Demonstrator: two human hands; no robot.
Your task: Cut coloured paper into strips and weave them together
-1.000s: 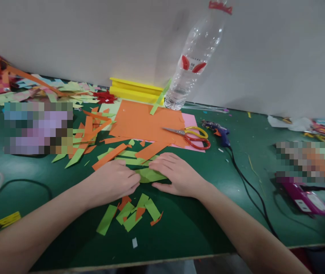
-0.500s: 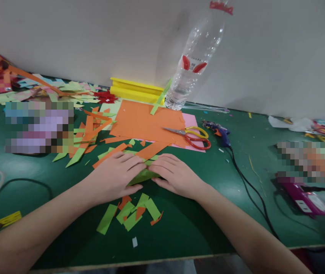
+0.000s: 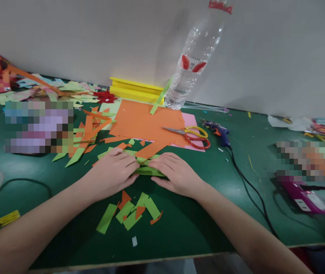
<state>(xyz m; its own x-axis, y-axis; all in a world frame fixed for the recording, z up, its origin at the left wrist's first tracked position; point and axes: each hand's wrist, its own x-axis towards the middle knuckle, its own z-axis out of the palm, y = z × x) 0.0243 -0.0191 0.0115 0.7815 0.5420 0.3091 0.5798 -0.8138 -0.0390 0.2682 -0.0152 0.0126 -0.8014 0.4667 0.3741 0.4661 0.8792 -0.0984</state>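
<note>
Between my two hands lies a green paper strip [image 3: 148, 171], low over the table. My left hand [image 3: 116, 169] has its fingers bent over the strip's left end, thumb at the near side. From the other side my right hand [image 3: 176, 173] grips the right end, fingers curled on top and thumb below. The ends of the strip are hidden under my fingers. Just beyond my hands an orange paper strip [image 3: 154, 149] slants across more green paper. Green paper scraps [image 3: 126, 211] and small orange bits lie on the near side.
Behind are an orange sheet [image 3: 148, 118], scissors [image 3: 192, 134], a tilted-looking plastic bottle [image 3: 191, 68] and a yellow channel-shaped piece [image 3: 136, 91]. A glue gun [image 3: 221, 133] trails its cord rightward, near a purple power strip [image 3: 305, 194]. Loose strips [image 3: 89, 129] lie left.
My left hand has drawn slightly left and its thumb has pulled in. More of the green strip shows between my hands; the right hand has hardly moved.
</note>
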